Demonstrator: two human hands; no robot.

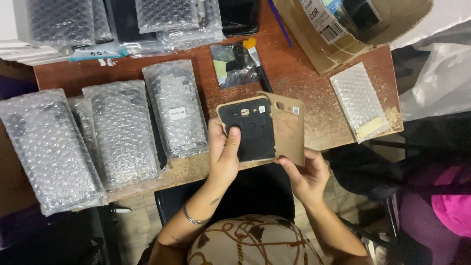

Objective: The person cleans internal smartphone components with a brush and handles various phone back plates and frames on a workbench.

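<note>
Dusty brown desk (304,73) with bubble-wrapped packs (122,132) | left hand (223,152) grips black phone frame (248,128) | right hand (304,174) pinches tan back cover (289,130) (half overlapping) | step: parting them; needs steady pull.

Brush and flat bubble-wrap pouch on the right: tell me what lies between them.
Head view: only bare wooden table dusted with crumbs lies between the brush and the pouch.

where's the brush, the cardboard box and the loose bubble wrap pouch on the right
brush (256,58): head view, on its metal ferrule
cardboard box (321,54): head view, on its near flap
bubble wrap pouch (354,95): head view, on its middle
</note>
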